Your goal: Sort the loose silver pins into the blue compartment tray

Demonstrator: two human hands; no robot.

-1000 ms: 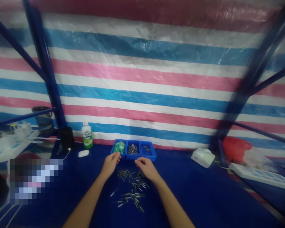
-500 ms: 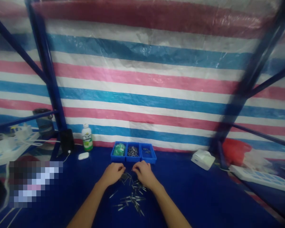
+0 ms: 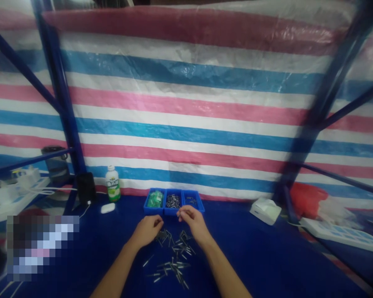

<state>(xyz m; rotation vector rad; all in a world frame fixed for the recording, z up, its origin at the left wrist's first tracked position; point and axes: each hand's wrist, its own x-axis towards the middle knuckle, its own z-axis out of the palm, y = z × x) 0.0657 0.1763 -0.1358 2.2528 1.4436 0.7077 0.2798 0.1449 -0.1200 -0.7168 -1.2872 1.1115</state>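
Slim metal pins [image 3: 175,271], which look like blind rivets, lie in loose piles on the blue tabletop between my forearms. My left hand [image 3: 146,230] is closed beside the upper left pile, thumb against curled fingers; whatever it holds is hidden. Raised just in front of the bins, my right hand [image 3: 194,223] pinches a small metal piece [image 3: 179,217], too small to make out fully. Three blue bins stand in a row beyond my hands. Green plastic packaging fills the left bin [image 3: 145,205], many metal pieces the middle bin [image 3: 165,210], a few pins the right bin [image 3: 202,207].
A white-and-green bottle [image 3: 113,185], a white case [image 3: 107,208] and a black phone-like device [image 3: 85,188] are at the back left. A tissue pack [image 3: 265,211] lies right. Power strips [image 3: 342,236] and blue frame posts [image 3: 311,120] flank the table, with a striped sheet behind.
My right hand has moved up and away from the pile toward the right bin, fingers pinched. My left hand stays almost in place. The view has shifted slightly.
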